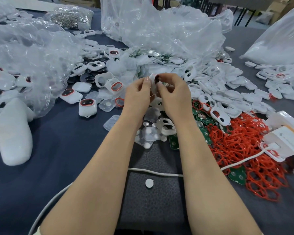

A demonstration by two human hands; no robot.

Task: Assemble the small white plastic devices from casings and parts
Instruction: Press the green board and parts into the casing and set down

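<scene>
Both hands meet above the middle of the table around a small white casing (153, 80) with a dark window part at its top. My left hand (137, 94) pinches the casing's left side. From the right, my right hand (173, 92) pinches it, fingertips at the dark part. Finished white devices with red-ringed dark windows (87, 106) lie to the left. Loose white casings (210, 72) are heaped behind and to the right. Red rubber rings (236, 143) and green circuit boards (174, 141) lie at the right.
Crumpled clear plastic bags (159, 28) fill the back and left. A white foam piece (14, 131) lies front left. White chargers (282, 138) with a cable (156, 172) sit at the right. A small white disc (149, 183) lies on the dark mat (153, 200).
</scene>
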